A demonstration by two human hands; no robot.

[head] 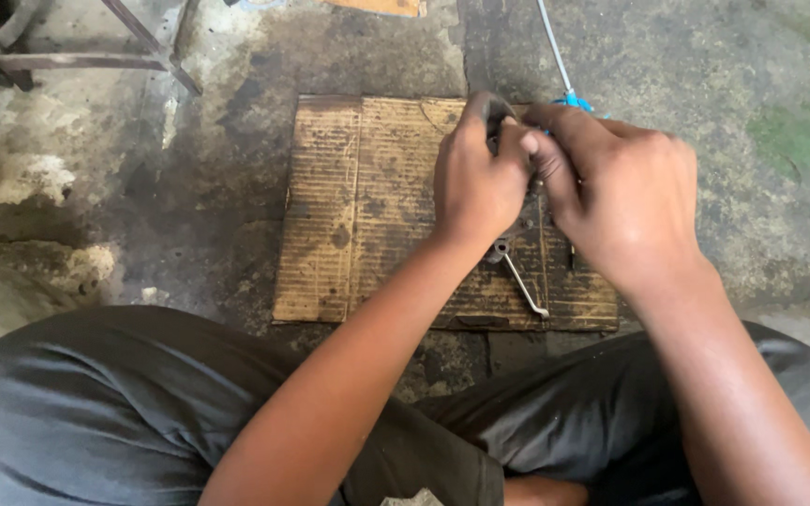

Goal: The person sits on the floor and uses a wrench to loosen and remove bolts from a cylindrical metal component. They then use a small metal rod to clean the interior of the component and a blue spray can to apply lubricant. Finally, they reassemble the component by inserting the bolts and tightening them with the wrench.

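Closely Paired Hands Over a Cardboard Sheet

Both hands meet above a worn, brown, ribbed cardboard sheet (358, 215) that lies flat on the stained grey concrete floor (189, 169). The left hand (476, 178) is curled narrow, its fingers closed around a small dark metal part (495, 126) of which only a sliver shows between thumb and fingers. The right hand (625, 192) presses in from the other side, its fingertips touching those of the left hand and pinching at the same small part; how much of it this hand grips cannot be told, since the fingers cover it. Just below the left hand, a thin, bent, silver metal lever with a dark round end (520, 279) rests on the cardboard, pointing toward the person's lap. Behind the right hand, a slim pale rod with a bright blue fitting (566, 86) runs away across the floor, its near end hidden by the knuckles. Grey trouser legs (142, 403) fill the lower edge of the view, crossed beneath the forearms. A dark metal frame (77, 56) stands at the upper left.
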